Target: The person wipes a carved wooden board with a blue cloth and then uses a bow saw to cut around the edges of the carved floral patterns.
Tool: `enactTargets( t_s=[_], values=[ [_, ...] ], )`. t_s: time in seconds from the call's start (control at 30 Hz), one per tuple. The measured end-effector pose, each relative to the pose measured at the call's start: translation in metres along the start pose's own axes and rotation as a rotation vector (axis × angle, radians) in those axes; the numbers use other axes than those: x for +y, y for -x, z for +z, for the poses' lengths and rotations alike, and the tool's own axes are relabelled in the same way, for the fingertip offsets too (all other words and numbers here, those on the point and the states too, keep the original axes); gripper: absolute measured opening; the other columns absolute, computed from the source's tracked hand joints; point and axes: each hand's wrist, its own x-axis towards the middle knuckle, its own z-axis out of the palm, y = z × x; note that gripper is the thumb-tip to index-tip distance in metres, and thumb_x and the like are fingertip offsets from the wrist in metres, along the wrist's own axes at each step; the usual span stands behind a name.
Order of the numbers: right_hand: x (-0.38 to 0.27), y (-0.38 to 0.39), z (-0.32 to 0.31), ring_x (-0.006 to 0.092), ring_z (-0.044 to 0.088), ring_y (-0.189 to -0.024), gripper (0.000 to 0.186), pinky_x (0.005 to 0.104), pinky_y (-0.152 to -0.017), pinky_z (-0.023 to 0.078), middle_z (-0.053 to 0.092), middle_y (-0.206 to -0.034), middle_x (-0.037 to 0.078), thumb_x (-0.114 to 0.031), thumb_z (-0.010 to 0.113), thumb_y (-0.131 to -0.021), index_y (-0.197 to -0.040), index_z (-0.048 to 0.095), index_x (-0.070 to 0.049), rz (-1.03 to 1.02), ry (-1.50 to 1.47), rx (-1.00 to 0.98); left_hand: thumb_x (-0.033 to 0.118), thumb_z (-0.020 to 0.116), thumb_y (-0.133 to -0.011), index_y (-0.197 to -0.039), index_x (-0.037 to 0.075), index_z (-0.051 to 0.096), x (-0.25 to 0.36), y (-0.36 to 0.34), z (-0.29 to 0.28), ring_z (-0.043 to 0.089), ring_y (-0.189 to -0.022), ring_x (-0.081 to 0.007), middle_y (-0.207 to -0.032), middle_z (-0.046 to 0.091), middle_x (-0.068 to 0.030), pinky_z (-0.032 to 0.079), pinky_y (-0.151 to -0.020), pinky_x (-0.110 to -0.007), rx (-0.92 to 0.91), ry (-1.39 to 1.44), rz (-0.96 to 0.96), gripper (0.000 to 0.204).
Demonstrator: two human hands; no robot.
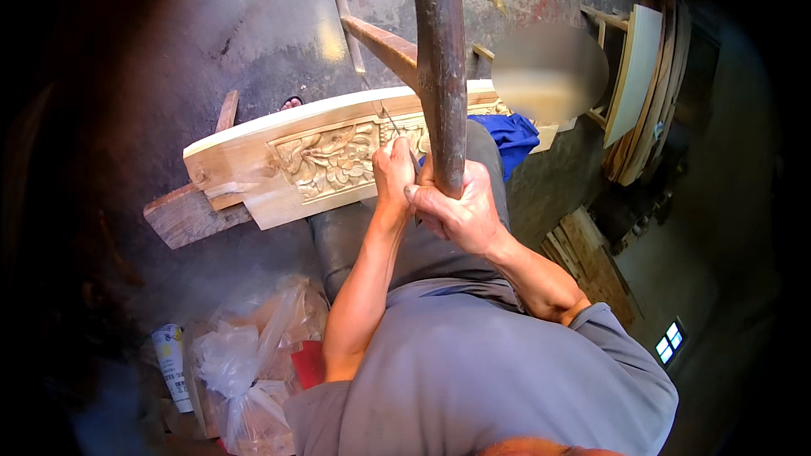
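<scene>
So we're looking down at our own two forearms here, both coming up from the lower edge and meeting around the middle. Our left arm (363,287) is stretching almost straight, while our right arm (536,274) is bending at the elbow and angling inward. Our left hand (394,171) is balling up tight at the near end of a wooden frame saw (443,59), with some of its fingers hiding from view. Our right hand (460,213) is wrapping around the bottom of the saw's thick dark post, its thumb pointing toward the left fist.

As for counts: we're holding one saw, which is showing two posts and one crossbar (384,44). One carved board (253,156) is lying crosswise beyond our fists and over our legs, with floral carving facing up at us; its left end is sitting over one rough plank (196,215). One blue cloth (511,142) is bunching up by the board's right part. Down left, clear plastic bags (245,371) are piling up (we're not managing an exact count) beside one white printed package (171,367). Over right, several curved boards (646,93) are standing together.
</scene>
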Motion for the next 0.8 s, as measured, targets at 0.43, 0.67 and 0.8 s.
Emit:
enactTargets(
  t_s=[0.43,0.67,0.8],
  values=[
    [0.011,-0.001,-0.006,0.0057,0.049,-0.054,0.017,0.0267,-0.047,0.038,0.056,-0.066,-0.002,-0.01,0.072,-0.094,-0.084,0.059,-0.006,-0.035,-0.088,0.021,0.023,0.051,-0.103,-0.066,0.004,0.051,0.006,0.0,0.012,0.039,-0.056,-0.011,-0.058,0.044,0.0,0.031,-0.051,-0.038,0.153,-0.038,0.035,0.042],
    [-0.017,0.073,-0.021,0.0072,0.043,-0.043,0.028,0.0259,-0.04,0.032,0.049,-0.056,0.0,-0.004,0.07,-0.094,-0.076,0.049,-0.007,-0.145,-0.001,0.017,0.022,0.05,-0.103,-0.065,0.006,0.048,0.045,0.064,0.037,0.038,-0.057,-0.0098,-0.059,0.042,0.0014,0.031,-0.051,-0.037,0.107,0.025,-0.111,0.041],
    [-0.023,0.042,-0.02,0.0074,0.049,-0.059,0.019,0.028,-0.053,0.04,0.054,-0.067,0.0,-0.008,0.072,-0.092,-0.082,0.057,-0.004,-0.09,0.017,0.019,0.021,0.05,-0.103,-0.065,0.004,0.047,0.025,0.03,0.032,0.04,-0.06,-0.0099,-0.06,0.044,-0.0001,0.033,-0.052,-0.037,0.093,0.144,-0.093,0.042]
  ],
)
